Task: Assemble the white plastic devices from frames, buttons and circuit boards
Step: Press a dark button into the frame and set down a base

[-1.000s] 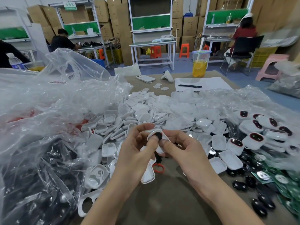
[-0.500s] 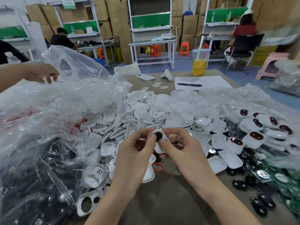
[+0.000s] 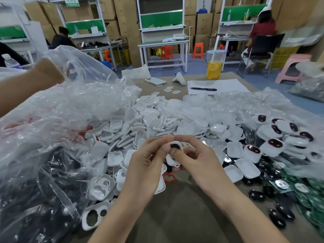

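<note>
Pinching a small white plastic frame [image 3: 172, 160], with a round black button [image 3: 175, 146] seated in its upper opening, between curled fingers of left hand [image 3: 145, 165] and thumb and fingers of right hand [image 3: 201, 162], just above the brown tabletop [image 3: 175, 216], in front of heaped white plastic shells [image 3: 154, 118].

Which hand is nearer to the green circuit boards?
Right. The right hand is to the left of the circuit boards, across loose black buttons. The left hand is farther left, on the other side of the frame that both hands hold.
</note>
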`<state>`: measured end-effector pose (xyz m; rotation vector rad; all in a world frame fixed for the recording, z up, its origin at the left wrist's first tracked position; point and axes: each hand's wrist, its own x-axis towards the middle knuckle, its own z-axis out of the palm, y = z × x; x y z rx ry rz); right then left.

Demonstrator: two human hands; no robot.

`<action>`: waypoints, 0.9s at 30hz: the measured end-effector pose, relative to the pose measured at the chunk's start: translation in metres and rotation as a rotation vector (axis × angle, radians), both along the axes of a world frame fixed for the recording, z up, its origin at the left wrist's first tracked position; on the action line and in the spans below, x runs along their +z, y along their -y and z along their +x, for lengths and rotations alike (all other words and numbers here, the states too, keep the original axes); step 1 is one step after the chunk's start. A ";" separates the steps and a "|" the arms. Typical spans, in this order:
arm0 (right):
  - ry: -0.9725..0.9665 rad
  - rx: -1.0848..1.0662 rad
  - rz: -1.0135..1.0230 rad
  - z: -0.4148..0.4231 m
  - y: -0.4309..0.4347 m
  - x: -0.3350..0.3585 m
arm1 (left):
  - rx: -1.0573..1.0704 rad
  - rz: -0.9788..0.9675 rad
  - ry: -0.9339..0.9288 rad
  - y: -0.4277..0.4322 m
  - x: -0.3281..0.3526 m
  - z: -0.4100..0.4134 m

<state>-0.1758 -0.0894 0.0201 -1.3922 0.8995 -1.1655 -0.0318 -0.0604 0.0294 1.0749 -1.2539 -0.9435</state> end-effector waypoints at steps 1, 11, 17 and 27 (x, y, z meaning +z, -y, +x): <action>-0.016 -0.005 -0.013 -0.001 0.000 -0.001 | -0.012 -0.003 -0.002 -0.001 0.000 0.000; 0.111 -0.172 0.067 -0.012 0.009 0.000 | 0.355 -0.094 -0.029 0.010 -0.001 0.020; 0.228 -0.325 0.032 -0.022 0.009 0.009 | 0.337 -0.178 0.318 0.000 -0.005 0.015; 0.324 -0.506 -0.031 -0.038 0.009 0.015 | -0.017 -0.289 1.060 -0.014 -0.023 -0.011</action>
